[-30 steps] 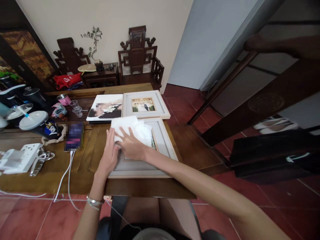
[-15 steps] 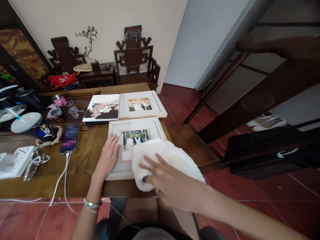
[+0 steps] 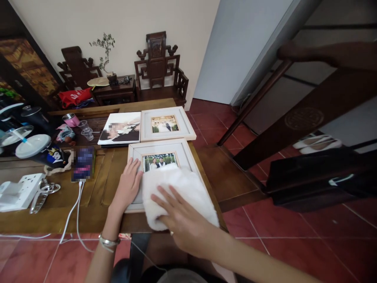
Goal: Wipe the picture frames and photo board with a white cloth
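Note:
A white-framed photo (image 3: 182, 151) lies flat at the near edge of the wooden table (image 3: 53, 214). My left hand (image 3: 127, 188) rests flat on the frame's left border, fingers spread. My right hand (image 3: 179, 214) presses a fluffy white cloth (image 3: 182, 186) onto the frame's lower half, fingers stretched over the cloth. The cloth covers the bottom of the picture and hangs a little past the table edge.
Behind lie a second white frame (image 3: 166, 124) and a photo print (image 3: 120, 128). To the left are a phone (image 3: 83, 163) with a white cable, a power strip (image 3: 17, 191), cups and a lidded tumbler (image 3: 44, 151). Carved wooden chairs stand by the far wall; red tiled floor lies to the right.
The cloth swept from the frame's top left down to its lower right, then slid back left over the lower half. My left hand stayed on the left border.

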Demonstrator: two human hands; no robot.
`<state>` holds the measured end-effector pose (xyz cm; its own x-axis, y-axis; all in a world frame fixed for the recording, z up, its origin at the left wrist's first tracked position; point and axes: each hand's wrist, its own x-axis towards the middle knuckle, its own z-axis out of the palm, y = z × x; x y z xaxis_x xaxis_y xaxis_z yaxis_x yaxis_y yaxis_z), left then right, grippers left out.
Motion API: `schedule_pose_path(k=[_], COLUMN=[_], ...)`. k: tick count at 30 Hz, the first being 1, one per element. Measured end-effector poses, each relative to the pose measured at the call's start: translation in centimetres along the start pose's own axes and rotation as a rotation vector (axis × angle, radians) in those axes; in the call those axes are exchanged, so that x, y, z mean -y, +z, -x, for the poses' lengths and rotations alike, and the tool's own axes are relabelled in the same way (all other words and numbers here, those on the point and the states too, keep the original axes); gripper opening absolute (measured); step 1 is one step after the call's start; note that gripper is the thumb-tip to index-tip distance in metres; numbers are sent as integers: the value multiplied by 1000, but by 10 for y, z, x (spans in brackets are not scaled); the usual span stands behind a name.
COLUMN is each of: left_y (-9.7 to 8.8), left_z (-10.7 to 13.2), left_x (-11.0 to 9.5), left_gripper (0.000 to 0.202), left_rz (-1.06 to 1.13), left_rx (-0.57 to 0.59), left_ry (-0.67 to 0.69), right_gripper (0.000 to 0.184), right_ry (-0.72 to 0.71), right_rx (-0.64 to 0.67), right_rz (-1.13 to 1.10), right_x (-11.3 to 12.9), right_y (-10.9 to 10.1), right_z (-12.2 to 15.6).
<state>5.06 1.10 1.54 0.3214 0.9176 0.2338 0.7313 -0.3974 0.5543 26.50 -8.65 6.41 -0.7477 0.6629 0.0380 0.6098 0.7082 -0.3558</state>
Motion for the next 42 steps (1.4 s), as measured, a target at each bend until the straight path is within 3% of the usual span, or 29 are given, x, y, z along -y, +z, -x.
schedule_pose_path(k=[5,8,15,20,23,25,29,32,36,42], left_y=[3,4,4,4,5,5,3,2,5,9], left_z=[1,1,0,0,0,-1,-2,-3,-2,0], left_x=[3,4,5,6,8,10,9,9,18,22], left_gripper=[46,44,42,43,43,42,41,50,61,60], left_rz=[-42,-19,-29,-18,8,25,69,100,113,62], left_rx=[17,11,15,12,-11,-30,-65,-72,-77,-63], left_ry=[43,65,88,67,79,94,132,171,185,153], right_gripper=[46,46,46,47,49,55,57,56,56,48], right_ry=[227,269,249,330,344,249,-6,-33,57,257], right_rx=[-57,-104,-229,-339,-452,-441,-255,-111,-69,-45], right_rz=[44,85,114,108,135,198,314,318,287,274], right_x=[-22,-38,-104,-142,-141,-130,-100,-87,-95,-130], right_y=[-15,-21,-20,-28,-38,-41,-32,-24,-28,-52], right_z=[57,69,25,-15,-41,-64,-116,-140,-133,-76])
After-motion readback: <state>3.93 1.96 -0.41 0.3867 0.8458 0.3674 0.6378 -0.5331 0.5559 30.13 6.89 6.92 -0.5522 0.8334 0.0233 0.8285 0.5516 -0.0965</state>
